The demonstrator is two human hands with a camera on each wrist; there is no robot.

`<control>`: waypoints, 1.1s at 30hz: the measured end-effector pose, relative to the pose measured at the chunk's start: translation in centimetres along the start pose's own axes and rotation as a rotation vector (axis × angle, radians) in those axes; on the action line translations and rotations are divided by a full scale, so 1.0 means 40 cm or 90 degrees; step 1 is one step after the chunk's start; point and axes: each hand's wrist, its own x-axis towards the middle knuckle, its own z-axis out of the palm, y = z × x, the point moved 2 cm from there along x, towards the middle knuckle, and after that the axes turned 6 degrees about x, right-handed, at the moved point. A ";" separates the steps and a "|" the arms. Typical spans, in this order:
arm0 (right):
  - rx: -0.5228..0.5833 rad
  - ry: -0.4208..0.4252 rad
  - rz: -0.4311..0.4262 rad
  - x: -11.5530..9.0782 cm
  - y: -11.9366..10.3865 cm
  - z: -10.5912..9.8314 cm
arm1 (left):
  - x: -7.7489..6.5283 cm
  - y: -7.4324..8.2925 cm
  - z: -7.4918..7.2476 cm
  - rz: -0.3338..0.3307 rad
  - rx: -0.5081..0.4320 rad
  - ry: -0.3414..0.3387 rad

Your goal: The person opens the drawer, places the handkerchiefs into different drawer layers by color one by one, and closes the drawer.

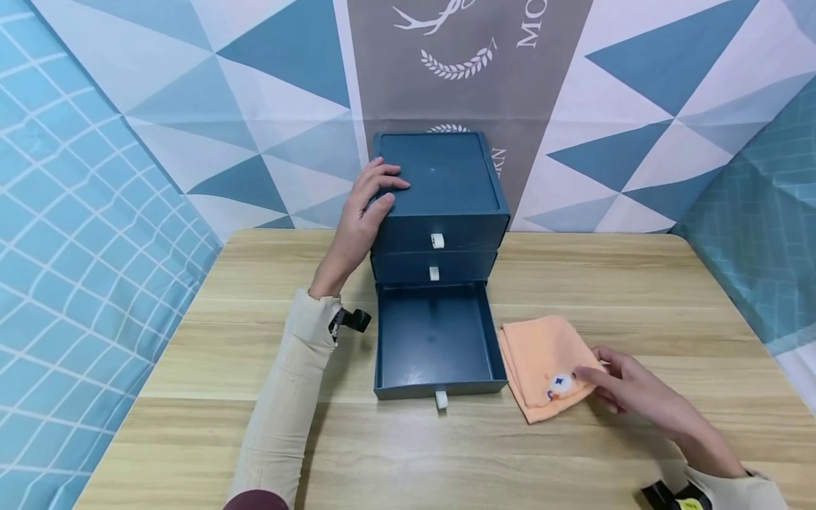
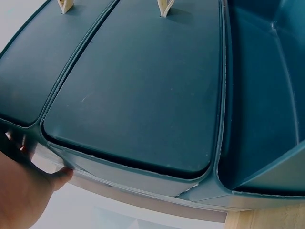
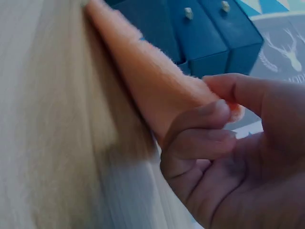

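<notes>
A dark blue drawer cabinet (image 1: 440, 173) stands at the back of the table, its bottom drawer (image 1: 433, 336) pulled out with nothing inside. My left hand (image 1: 363, 212) rests on the cabinet's top left edge, fingers over the top; in the left wrist view its thumb touches the side. To the right of the drawer lies a folded orange towel (image 1: 535, 347) with a small embroidered face. My right hand (image 1: 637, 389) pinches its right edge between thumb and fingers. In the right wrist view that towel edge (image 3: 167, 81) is lifted off the table.
The two upper drawers (image 1: 408, 234) are closed, each with a small white pull tab. A wooden table (image 1: 255, 397) carries everything. Behind it hangs a patterned cloth (image 1: 280, 92), with blue checked cloth (image 1: 76, 212) at the left.
</notes>
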 end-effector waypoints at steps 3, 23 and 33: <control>-0.016 -0.050 -0.018 0.007 0.000 0.017 | -0.001 -0.001 -0.003 0.003 0.001 0.004; -0.284 0.186 -0.120 -0.012 -0.034 0.082 | -0.001 -0.005 -0.003 0.007 -0.005 -0.005; -0.280 0.162 -0.061 0.003 -0.029 0.112 | 0.000 -0.003 -0.001 0.009 -0.012 -0.005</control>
